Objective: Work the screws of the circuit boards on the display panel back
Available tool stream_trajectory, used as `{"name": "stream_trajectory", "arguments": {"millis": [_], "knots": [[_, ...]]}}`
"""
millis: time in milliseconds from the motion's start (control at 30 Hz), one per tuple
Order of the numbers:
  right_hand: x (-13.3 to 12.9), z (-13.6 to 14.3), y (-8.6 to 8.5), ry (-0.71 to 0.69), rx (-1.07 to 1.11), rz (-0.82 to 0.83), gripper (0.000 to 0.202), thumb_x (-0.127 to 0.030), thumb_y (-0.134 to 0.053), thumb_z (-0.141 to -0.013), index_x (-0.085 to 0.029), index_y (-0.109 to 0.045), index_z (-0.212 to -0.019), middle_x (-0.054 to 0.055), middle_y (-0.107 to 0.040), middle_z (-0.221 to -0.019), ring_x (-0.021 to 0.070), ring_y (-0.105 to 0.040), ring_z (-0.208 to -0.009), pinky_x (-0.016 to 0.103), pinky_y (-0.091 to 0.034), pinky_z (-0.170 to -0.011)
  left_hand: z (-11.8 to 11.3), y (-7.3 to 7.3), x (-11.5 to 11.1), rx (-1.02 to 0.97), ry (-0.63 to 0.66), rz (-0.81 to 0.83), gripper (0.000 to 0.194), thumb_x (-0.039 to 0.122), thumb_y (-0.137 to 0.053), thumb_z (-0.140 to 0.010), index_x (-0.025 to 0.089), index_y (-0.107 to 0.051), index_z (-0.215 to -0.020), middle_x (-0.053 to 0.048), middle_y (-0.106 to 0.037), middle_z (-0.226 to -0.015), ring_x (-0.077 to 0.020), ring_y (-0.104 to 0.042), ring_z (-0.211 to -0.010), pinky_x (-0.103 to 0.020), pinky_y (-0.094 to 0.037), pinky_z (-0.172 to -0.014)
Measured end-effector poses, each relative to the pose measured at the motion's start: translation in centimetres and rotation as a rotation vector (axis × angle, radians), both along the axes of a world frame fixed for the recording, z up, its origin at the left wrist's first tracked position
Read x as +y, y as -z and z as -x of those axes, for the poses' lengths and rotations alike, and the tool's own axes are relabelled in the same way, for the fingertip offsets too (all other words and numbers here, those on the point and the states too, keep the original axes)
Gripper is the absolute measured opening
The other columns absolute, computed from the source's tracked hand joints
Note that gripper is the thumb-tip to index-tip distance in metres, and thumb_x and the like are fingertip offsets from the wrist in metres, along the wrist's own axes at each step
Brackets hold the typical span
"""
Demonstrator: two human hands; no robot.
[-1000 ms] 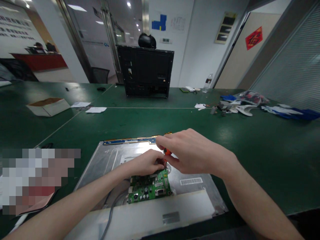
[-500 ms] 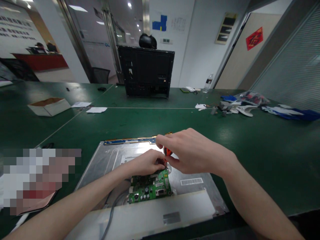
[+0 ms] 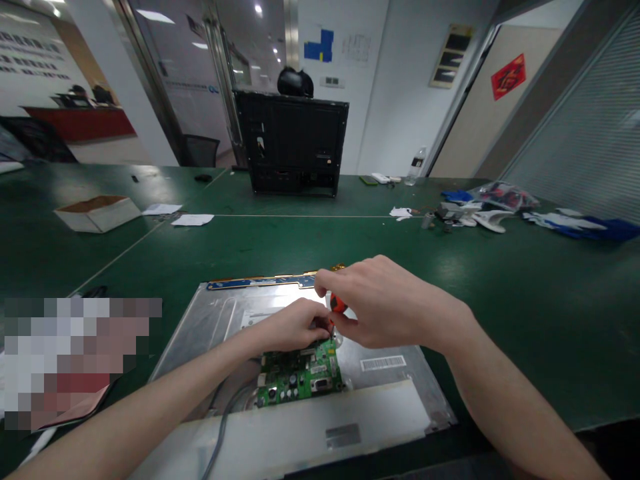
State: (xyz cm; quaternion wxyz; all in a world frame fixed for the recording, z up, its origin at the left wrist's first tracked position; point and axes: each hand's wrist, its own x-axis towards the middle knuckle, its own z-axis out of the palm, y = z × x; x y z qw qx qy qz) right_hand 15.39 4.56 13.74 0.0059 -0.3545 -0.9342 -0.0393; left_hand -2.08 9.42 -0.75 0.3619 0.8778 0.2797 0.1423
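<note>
My right hand [image 3: 383,303] is closed round the red-orange and black handle of a screwdriver [image 3: 338,304], which stands nearly upright, its tip hidden. My left hand [image 3: 303,325] pinches at the screwdriver's lower end, over the upper right corner of a green circuit board [image 3: 300,381]. Whether a screw sits between those fingertips cannot be made out. The board lies on the metal back of a display panel [image 3: 383,347], partly covered by my left hand. Along the panel's far edge runs a narrow blue circuit strip [image 3: 260,283].
A grey cable [image 3: 223,427] crosses the panel's near left side. Beyond stands a black monitor housing [image 3: 295,143]. An open box [image 3: 97,215] and papers [image 3: 193,219] lie far left; a bottle [image 3: 415,167], gloves and bagged parts [image 3: 505,195] lie far right on the green table [image 3: 280,243].
The fingers of my right hand have shifted slightly and the screwdriver handle has turned, showing more orange. My left hand and the board stay in place.
</note>
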Motion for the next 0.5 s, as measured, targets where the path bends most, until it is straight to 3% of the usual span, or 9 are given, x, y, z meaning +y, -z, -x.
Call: {"name": "stream_trajectory", "arguments": {"millis": [100, 300, 500], "knots": [[-0.12, -0.05, -0.06, -0.017, 0.019, 0.012, 0.019, -0.028, -0.056, -0.084, -0.020, -0.055, -0.101, 0.002, -0.069, -0.080, 0.0156, -0.058, -0.060, 0.027, -0.021, -0.050, 0.02, 0.22, 0.06, 0.010, -0.008, -0.014, 0.014, 0.008, -0.057, -0.077, 0.013, -0.066, -0.086, -0.007, -0.070, -0.092, -0.0227, -0.062, -0.089, -0.027, -0.048, -0.073], [0.14, -0.13, 0.09, 0.039, -0.009, -0.057, 0.018, -0.034, -0.053, -0.090, -0.021, -0.058, -0.079, 0.001, -0.064, -0.065, 0.0150, -0.057, -0.056, 0.028, -0.018, -0.050, -0.01, -0.17, -0.08, 0.023, 0.019, -0.020, 0.012, 0.011, -0.056, -0.080, 0.014, -0.067, -0.083, -0.004, -0.071, -0.084, -0.0207, -0.063, -0.080, -0.027, -0.047, -0.071], [-0.11, -0.20, 0.04, -0.045, 0.033, 0.009, 0.009, -0.022, -0.054, -0.084, -0.020, -0.053, -0.092, 0.001, -0.068, -0.079, 0.0137, -0.055, -0.058, 0.027, -0.020, -0.048, 0.06, 0.01, -0.14, 0.010, -0.024, -0.035, 0.013, 0.014, -0.057, -0.078, 0.014, -0.066, -0.087, -0.005, -0.070, -0.086, -0.0224, -0.061, -0.086, -0.026, -0.047, -0.070]]}}
